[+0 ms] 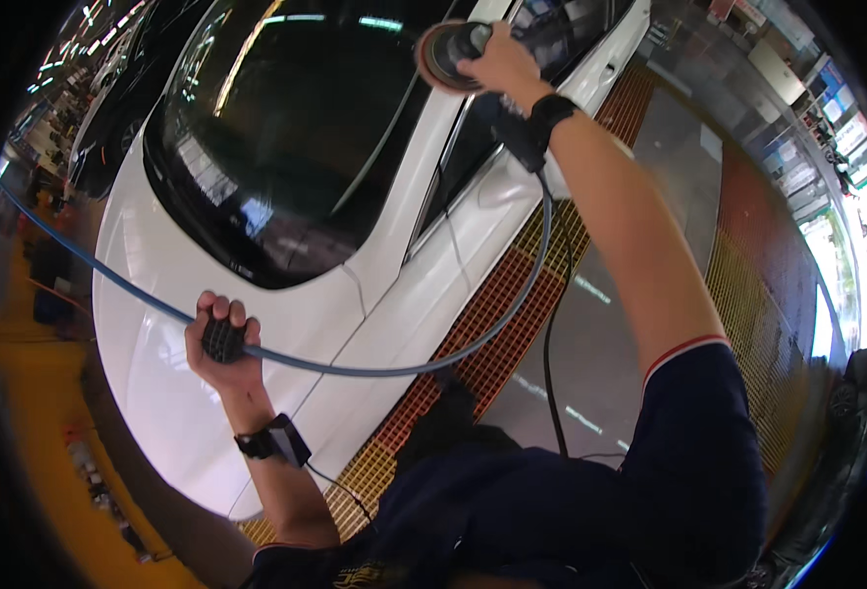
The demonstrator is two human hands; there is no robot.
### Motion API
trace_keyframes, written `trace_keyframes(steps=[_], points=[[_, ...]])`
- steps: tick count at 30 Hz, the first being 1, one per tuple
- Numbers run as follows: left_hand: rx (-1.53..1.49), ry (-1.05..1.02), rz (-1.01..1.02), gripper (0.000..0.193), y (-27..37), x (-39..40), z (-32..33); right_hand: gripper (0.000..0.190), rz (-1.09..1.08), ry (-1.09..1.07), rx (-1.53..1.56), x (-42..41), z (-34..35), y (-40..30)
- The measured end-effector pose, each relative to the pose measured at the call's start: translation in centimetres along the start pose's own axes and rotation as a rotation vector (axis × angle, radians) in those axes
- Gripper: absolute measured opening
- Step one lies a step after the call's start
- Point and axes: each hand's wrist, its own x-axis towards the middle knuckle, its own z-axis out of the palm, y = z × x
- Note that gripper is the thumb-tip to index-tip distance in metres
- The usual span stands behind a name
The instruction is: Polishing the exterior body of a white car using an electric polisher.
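Observation:
My right hand [503, 66], at the top of the view, grips a round disc polisher or sander [454, 55] by its dark head. The tool is over the roof edge of a white car [360, 316]; whether its pad touches cannot be told. A blue-grey hose [404, 370] runs from the tool's rear, loops down and crosses the car's front. My left hand [226, 342] is closed around a black ribbed pad or sleeve [223, 335] at the hose, above the white hood. Each wrist wears a black strap; the left strap carries a small box [290, 439].
Red and yellow floor grating [499, 324] runs beside the car. A dark cable [549, 353] hangs down at my right. A dark car [128, 96] stands at the upper left, another vehicle [842, 412] at the right edge. A yellow floor area [28, 412] lies at the left.

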Motion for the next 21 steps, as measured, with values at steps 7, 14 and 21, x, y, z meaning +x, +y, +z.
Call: trace_keyframes(steps=[7, 14, 21], points=[[-0.215, -0.284, 0.026, 0.018, 0.8, 5.6, 1.4, 0.079, 0.048, -0.080, -0.063, 4.6, -2.7, 0.4], [-0.223, -0.360, 0.243, 0.007, 8.0, 7.3, 5.9, 0.084, -0.001, -0.048, -0.018, 18.7, -7.4, 3.6], [-0.207, -0.181, 0.371, 0.008, 8.1, 6.4, 7.3, 0.080, -0.030, 0.038, 0.286, 34.9, -10.5, 13.4]])
